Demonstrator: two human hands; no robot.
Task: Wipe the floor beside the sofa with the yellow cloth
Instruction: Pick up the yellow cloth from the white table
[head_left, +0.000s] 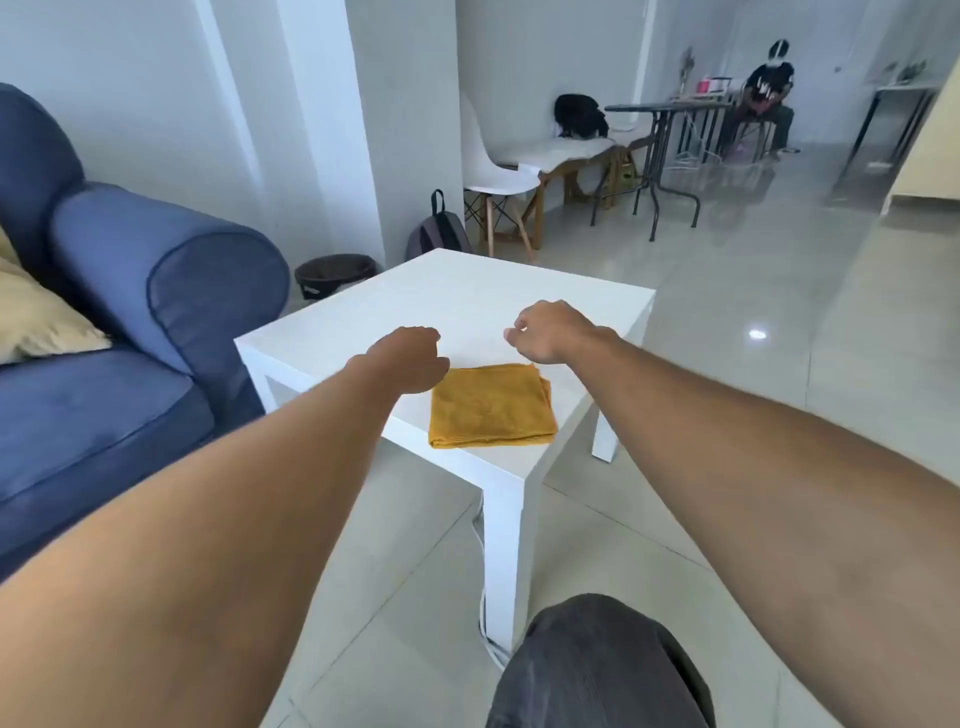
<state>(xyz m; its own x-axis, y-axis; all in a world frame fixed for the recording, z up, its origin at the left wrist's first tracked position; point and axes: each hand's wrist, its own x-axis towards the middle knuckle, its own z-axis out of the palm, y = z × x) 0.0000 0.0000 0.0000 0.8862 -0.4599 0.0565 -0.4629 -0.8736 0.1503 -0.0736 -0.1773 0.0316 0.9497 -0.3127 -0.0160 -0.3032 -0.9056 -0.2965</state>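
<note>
Yellow cloth (491, 406), folded, lies on the white tabletop (457, 296) beside the blue sofa (130, 322); left hand (410, 361) and right hand (553, 332) hover above it, fingers curled, grasping nothing.

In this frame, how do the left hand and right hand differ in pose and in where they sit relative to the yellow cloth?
The left hand overlaps the yellow cloth at its far left corner; the right hand hovers past its far right corner, apart from it. The left hand's fingers are hidden behind its back; the right shows a curled fingertip. Both are loosely curled, empty, over the white table.
</note>
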